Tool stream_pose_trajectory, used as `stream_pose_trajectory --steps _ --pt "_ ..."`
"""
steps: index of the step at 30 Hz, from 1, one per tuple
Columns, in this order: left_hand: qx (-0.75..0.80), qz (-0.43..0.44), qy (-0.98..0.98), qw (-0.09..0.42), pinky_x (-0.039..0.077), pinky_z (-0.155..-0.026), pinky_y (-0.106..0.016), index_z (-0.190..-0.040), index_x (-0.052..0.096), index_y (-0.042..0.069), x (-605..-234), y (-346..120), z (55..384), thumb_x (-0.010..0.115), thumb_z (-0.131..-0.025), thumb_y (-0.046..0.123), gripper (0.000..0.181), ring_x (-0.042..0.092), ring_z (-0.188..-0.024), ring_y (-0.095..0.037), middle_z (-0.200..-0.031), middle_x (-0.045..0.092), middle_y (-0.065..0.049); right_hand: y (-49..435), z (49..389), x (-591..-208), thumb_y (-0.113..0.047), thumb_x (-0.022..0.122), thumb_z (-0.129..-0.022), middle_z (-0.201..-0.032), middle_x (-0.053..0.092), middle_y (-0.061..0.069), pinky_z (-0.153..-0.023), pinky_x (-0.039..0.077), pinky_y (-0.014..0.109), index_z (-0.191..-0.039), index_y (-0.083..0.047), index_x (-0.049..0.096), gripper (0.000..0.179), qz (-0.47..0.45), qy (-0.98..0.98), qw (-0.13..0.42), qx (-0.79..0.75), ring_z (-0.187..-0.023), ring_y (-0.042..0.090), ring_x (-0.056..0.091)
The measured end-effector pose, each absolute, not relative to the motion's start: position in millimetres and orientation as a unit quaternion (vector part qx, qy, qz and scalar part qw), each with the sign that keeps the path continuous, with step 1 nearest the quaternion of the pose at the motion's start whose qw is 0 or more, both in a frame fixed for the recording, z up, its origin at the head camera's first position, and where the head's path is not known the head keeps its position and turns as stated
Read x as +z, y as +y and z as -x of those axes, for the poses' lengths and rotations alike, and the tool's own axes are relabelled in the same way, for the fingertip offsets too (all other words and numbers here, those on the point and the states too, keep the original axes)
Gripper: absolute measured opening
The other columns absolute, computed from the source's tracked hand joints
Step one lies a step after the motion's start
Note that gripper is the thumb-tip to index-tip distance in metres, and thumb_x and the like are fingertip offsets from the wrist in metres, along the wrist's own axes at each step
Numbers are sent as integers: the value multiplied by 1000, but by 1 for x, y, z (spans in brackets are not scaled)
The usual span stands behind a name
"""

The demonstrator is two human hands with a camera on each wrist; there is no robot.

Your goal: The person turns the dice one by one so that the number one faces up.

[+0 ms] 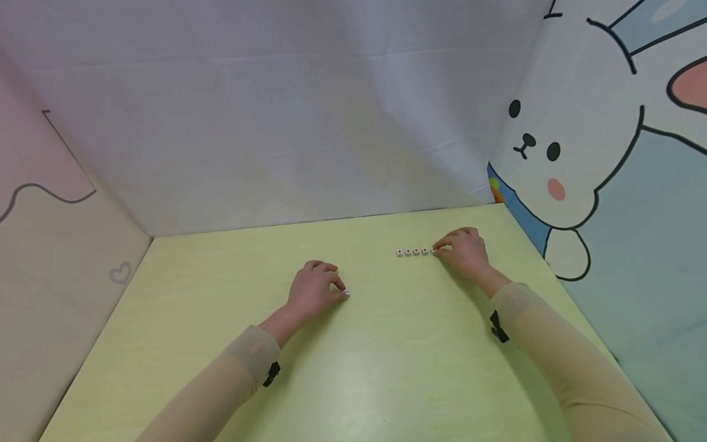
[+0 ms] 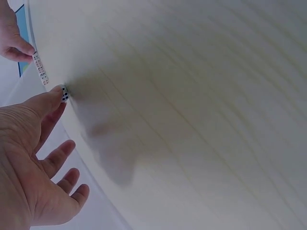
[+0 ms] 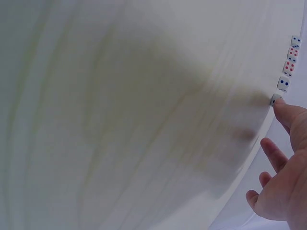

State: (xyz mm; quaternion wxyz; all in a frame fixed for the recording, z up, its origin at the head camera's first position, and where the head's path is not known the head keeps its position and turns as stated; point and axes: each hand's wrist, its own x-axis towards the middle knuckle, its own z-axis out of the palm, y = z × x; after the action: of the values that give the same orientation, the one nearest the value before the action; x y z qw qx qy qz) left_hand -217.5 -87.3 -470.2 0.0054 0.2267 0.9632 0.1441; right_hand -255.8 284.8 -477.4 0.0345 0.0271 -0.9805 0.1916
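My left hand [image 1: 313, 290] pinches a white die [image 2: 65, 94] with dark pips between thumb and index finger, low over the tabletop near its middle. The other fingers of that hand are spread loosely. Farther back and to the right, my right hand [image 1: 465, 252] grips another white die [image 3: 275, 100] by thumb and fingertip at the right end of a row of dice [image 1: 417, 252]. Several dice stand in that row, spaced closely. In the right wrist view some show red pips, like one die [image 3: 289, 68], and others dark blue, like the neighbouring die [image 3: 284, 83].
The pale yellow-green table [image 1: 232, 270] meets a white cloth wall [image 1: 276, 135] at the back. A cartoon rabbit panel [image 1: 624, 258] stands along the right edge, and a pink and cream panel [image 1: 61, 276] along the left.
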Motion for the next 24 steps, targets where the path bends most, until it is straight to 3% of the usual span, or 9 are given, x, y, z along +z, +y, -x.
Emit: stream_pose_trajectory --steps 10,24 --pt "162 -226 961 2 41 -109 -55 -91 82 25 -471 -88 217 82 -89 36 11 44 -137 -35 -138 63 -4 285 255 -476 -25 70 -99 -128 66 19 -105 31 68 -111 -14 81 20 -31 -981 36 190 -135 48 34" --pt "409 -163 897 29 29 -117 -56 -102 83 22 -458 -90 220 80 -91 38 20 29 -146 -33 -148 55 0 284 254 -475 -26 70 -99 -128 67 19 -105 31 68 -112 -14 81 21 -31 -981 38 189 -135 48 35"
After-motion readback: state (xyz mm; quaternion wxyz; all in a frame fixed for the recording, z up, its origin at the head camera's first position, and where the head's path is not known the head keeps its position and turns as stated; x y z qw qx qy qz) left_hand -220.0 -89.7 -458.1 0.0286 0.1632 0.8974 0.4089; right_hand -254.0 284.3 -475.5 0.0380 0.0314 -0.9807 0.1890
